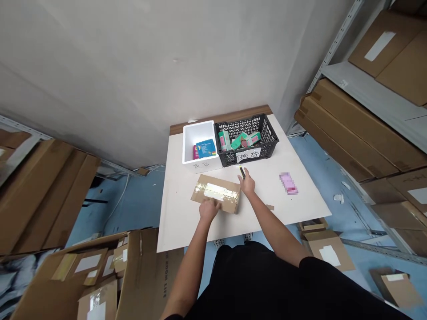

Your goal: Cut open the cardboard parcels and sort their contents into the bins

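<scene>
A taped cardboard box [202, 186] with a white label lies slightly turned on the white table. My left hand [209, 209] grips its near edge, fingers curled over the top; the thumb side is partly hidden. Just past the box's right end, my right hand [247, 183] is closed round a slim black and yellow utility knife [242, 171], its tip pointing away from me. Behind the box stand a white foam box [202, 165] holding a blue pack [206, 148] and a pink one, and a black plastic crate [263, 152] with several green and white small boxes.
A blurred pink item [288, 183] lies right on the table [180, 222], and a small brown scrap [270, 207] nearer me. A large open carton [147, 271] of parcels stands at the left. Shelves with cardboard boxes [353, 129] flank both sides; a wall rises behind.
</scene>
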Motion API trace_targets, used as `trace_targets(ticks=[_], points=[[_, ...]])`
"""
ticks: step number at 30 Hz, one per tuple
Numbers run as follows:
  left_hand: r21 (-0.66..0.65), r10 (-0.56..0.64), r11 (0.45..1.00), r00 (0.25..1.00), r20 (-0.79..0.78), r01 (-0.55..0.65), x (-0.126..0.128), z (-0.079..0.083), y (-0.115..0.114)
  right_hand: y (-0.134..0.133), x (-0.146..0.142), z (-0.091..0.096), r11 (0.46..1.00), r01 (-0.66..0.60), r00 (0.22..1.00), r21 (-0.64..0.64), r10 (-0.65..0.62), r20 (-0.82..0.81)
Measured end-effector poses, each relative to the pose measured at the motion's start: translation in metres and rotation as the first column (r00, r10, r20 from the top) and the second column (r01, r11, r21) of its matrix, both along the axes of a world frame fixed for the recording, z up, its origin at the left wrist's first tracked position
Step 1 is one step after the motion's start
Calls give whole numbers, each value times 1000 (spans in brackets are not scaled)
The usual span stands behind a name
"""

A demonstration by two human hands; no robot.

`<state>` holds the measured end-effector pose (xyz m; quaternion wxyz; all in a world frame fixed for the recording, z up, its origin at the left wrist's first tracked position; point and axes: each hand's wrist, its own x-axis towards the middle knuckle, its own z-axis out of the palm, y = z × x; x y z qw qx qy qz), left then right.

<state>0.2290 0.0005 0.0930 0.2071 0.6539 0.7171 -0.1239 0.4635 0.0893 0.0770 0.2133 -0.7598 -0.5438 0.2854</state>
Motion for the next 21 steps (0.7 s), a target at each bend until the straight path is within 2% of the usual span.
trace_targets(ticks=[1,3,4,6,9,12,16,21], points=[[40,-111,993,993,28,110,-7,1,8,-8,8,0,999,40,997,-3,-40,-60],[64,-335,942,938,87,330,-15,-5,21,-32,26,-2,995,90,969,-44,-98,-228],[46,-410,912,906,101,408,-15,-11,26,-45,34,-4,993,96,939,-67,-113,-324],[20,-466,885,882,73,465,-7,-27,29,-73,48,-8,991,90,870,-98,-127,-477],[83,-397,914,917,-19,398,21,-52,22,-103,60,-15,989,48,829,-139,-118,-547],[148,-272,950,962,-31,274,59,-66,9,-111,64,-16,986,-33,849,-165,-60,-525],[189,-130,972,991,-41,136,93,-69,-1,-99,63,-8,983,-87,927,-162,21,-374],[221,-132,966,991,-31,136,96,-68,-3,-83,58,7,976,-157,972,-149,127,-196]])
